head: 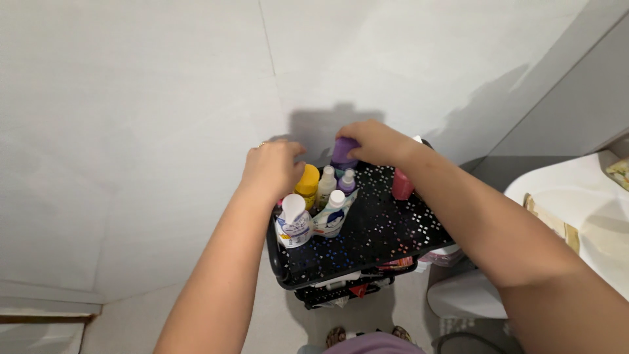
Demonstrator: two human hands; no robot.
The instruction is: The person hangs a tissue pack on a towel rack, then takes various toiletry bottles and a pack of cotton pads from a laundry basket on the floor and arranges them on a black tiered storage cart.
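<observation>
Over the black rack: both of my hands are up at the back of the top shelf, close to the pale wall.
Right hand: my right hand is wrapped around the top of a purple bottle. My fingers are curled over it and hold it tight.
Purple bottle: it stands at the back edge of the black shelf, just behind the small bottles.
Left hand: my left hand is curled over the back left corner, right above the yellow bottle. I cannot tell if it holds something, because my fingers hide what is under them. A ring is on one finger.
Small bottles: a white bottle and a little purple-topped bottle stand side by side, next to the yellow one.
Pouches: two white and blue pouches with white caps lean at the front left.
Red bottle: a red bottle stands at the back right, under my right wrist.
Lower shelf: another black shelf sits below with more things on it.
Right side: a white sink is close by.
</observation>
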